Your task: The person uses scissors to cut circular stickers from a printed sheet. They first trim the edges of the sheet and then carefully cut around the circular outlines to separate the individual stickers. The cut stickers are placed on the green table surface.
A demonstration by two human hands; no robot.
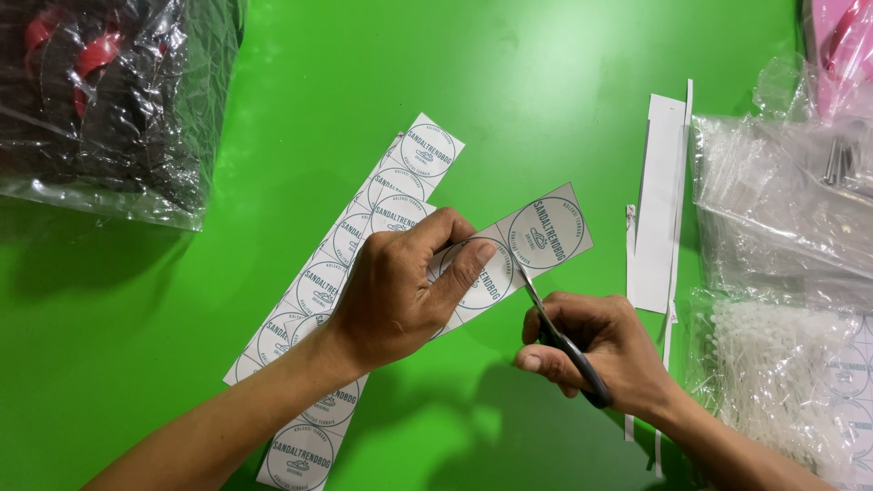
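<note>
Covering the whole view, a green surface (564, 82) carries a dark plastic bag (100, 100) at the top left, clear plastic bags (782, 218) along the right edge, and two long white strips of round labels (341, 264) lying slantwise in the middle. White offcut strips (659, 209) lie beside the clear bags. The left hand (400, 291) is clamped on a short label strip (536, 241), while the right hand (591, 350) grips black-handled scissors (555, 332), blades touching that strip's lower edge.

green table (564, 82) | label strips (338, 273) flat at centre | white paper offcuts (659, 209) right | clear plastic bags (782, 227) far right | dark bag (100, 100) top-left
</note>
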